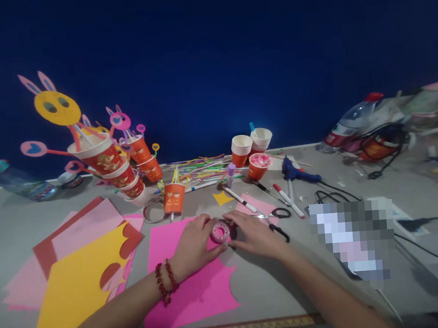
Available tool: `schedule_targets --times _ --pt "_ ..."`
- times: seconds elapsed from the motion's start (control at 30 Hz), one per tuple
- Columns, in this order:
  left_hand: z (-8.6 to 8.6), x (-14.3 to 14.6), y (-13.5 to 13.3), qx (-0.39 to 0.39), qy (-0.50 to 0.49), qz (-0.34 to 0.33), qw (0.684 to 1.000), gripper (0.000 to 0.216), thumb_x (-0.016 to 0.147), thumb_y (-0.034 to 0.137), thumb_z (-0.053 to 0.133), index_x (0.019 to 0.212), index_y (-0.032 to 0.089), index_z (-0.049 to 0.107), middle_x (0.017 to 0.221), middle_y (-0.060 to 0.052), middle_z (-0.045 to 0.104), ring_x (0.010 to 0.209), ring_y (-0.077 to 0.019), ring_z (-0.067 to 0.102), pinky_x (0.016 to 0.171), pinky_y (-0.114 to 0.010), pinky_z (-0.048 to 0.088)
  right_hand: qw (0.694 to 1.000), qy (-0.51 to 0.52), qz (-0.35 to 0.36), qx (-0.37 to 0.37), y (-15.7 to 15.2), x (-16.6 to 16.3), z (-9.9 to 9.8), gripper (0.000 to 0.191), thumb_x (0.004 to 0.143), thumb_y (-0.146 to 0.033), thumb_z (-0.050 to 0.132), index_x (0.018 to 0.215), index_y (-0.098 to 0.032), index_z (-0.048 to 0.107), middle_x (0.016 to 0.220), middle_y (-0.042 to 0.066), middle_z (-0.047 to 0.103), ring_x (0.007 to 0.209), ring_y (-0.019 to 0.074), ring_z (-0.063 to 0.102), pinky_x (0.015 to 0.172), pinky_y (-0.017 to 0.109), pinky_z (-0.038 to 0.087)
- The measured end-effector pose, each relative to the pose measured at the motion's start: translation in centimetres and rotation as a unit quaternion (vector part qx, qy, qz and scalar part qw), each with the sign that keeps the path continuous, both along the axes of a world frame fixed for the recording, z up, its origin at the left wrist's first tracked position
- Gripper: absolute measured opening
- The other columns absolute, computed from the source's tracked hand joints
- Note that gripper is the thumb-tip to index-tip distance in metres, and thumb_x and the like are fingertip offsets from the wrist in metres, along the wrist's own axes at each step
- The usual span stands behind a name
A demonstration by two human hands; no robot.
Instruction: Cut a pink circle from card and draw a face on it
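A small roll of tape point(220, 231) with a pink core sits between my two hands, over a bright pink sheet of paper point(190, 296). My left hand point(194, 240) curls round its left side, with the thumb below it. From the right, my right hand point(256, 234) closes on its edge, index finger above and thumb below. A dark gap or shadow lies between those fingers, so their exact contact is partly hidden. Just beyond my right hand lie black-handled scissors point(279, 220) with their blades partly opened.
Yellow paper point(73, 279) with cut-out curves lies left over pink and red sheets. Stacked decorated cups point(110, 161) carry a yellow rabbit face. Behind are colourful pipe cleaners point(204, 170), a glue stick point(231, 175) and markers. A blue glue gun point(302, 173) trails its cord right, near a bottle point(351, 122).
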State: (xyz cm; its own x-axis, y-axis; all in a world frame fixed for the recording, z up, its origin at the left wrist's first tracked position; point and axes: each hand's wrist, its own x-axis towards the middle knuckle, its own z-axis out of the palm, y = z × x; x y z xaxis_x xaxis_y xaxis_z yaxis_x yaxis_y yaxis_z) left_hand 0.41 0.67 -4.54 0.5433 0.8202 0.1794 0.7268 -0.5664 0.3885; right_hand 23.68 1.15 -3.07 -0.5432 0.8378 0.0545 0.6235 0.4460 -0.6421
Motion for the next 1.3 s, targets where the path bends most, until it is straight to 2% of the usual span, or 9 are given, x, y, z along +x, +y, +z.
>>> schedule_targets --times 0.1,0.33,0.5,0.63,0.83,1.3 --pt "0.0 0.5 0.5 -0.003 -0.006 -0.011 1.000 0.041 0.088 0.037 0.069 0.124 0.021 0.057 0.112 -0.009 0.061 0.100 -0.0271 0.062 0.087 -0.042 0.054 1.000 0.001 0.019 0.020 -0.1 0.1 -0.2 0.055 0.083 -0.024 0.074 0.134 -0.019 0.055 0.134 0.015 0.063 0.127 0.0305 0.057 0.107 0.045 0.045" --pt "-0.8 0.0 0.6 0.010 0.013 -0.022 1.000 0.055 0.087 0.038 0.072 0.135 0.021 0.052 0.121 -0.012 0.059 0.109 -0.0306 0.060 0.093 -0.047 0.052 0.999 0.003 0.031 0.004 0.2 0.8 0.1 0.056 0.082 -0.018 0.070 0.136 -0.018 0.055 0.135 0.014 0.063 0.129 0.0294 0.056 0.109 0.044 0.044" --pt "-1.3 -0.1 0.7 0.008 0.018 -0.021 1.000 0.056 0.088 0.043 0.072 0.135 0.020 0.052 0.125 -0.014 0.058 0.114 -0.0322 0.059 0.096 -0.048 0.051 1.000 0.000 0.028 0.001 0.2 0.8 0.0 0.054 0.085 -0.022 0.070 0.136 -0.018 0.055 0.135 0.014 0.063 0.128 0.0303 0.056 0.107 0.045 0.046" --pt "-1.2 -0.7 1.1 -0.008 0.004 -0.050 0.999 0.071 0.084 0.050 0.076 0.140 0.020 0.046 0.128 -0.014 0.058 0.116 -0.0324 0.058 0.098 -0.048 0.051 1.000 0.003 0.027 0.004 0.2 0.7 0.0 0.054 0.084 -0.020 0.069 0.136 -0.017 0.055 0.135 0.014 0.063 0.129 0.0297 0.056 0.108 0.044 0.045" --pt "-0.7 -0.8 1.3 -0.015 -0.016 -0.058 0.998 0.051 0.094 0.044 0.064 0.137 0.021 0.050 0.125 -0.012 0.060 0.114 -0.0284 0.059 0.096 -0.044 0.051 0.999 0.014 0.030 0.003 0.2 0.7 0.0 0.051 0.085 -0.022 0.069 0.135 -0.019 0.057 0.133 0.013 0.065 0.126 0.0299 0.058 0.106 0.045 0.046" --pt "-0.6 -0.7 1.4 -0.016 -0.015 -0.059 0.998 0.047 0.094 0.043 0.064 0.135 0.022 0.052 0.122 -0.011 0.060 0.109 -0.0278 0.059 0.092 -0.043 0.052 0.999 0.009 0.032 0.004 0.2 0.4 0.1 0.049 0.089 -0.030 0.069 0.135 -0.020 0.056 0.133 0.013 0.064 0.125 0.0297 0.057 0.106 0.045 0.045"
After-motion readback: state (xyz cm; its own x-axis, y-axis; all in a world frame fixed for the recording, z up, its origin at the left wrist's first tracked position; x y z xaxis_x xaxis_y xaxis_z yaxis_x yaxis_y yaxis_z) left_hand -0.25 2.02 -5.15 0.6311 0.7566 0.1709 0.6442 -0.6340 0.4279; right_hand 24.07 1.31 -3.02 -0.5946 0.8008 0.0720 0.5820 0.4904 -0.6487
